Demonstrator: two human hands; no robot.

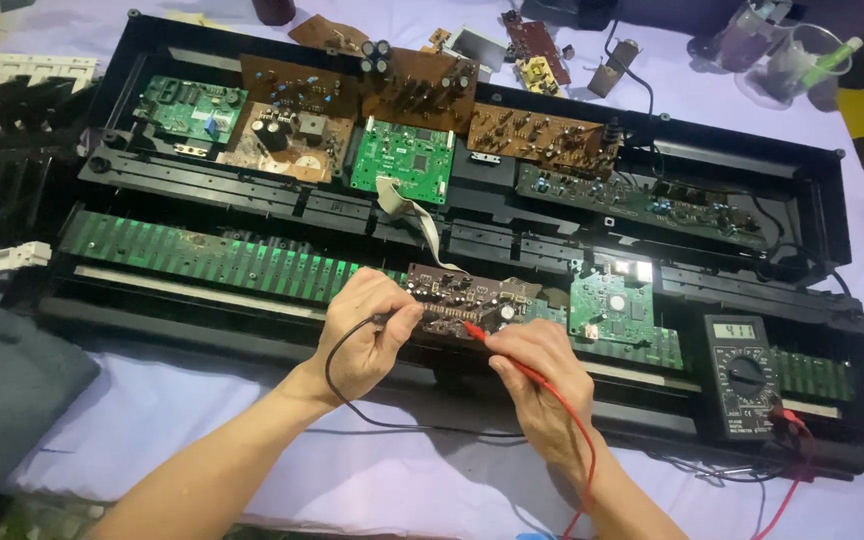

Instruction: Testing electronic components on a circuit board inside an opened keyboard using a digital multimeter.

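Hands meet over a small brown circuit board (457,300) that lies on the front part of an opened keyboard chassis (132,50), on the long green key-contact strip (202,258). The left hand (367,335) has its fingers pinched together on a black test probe (384,320), tip at the board's left edge; the right hand (542,385) has its fingers closed on a red test probe (477,332), tip on the board's lower edge. Both leads trail back over the chassis front rail toward a black multimeter (744,375), which rests on the rail well to the right. Just right of the board sits a green circuit board (612,305); a grey ribbon cable (414,215) runs up from the brown board to another green board (404,160) behind. Open lavender cloth (202,410) lies in front of the chassis around both forearms. A dark grey cushion (2,385) borders it on the left; clear plastic cups (782,50) stand at the far right corner.
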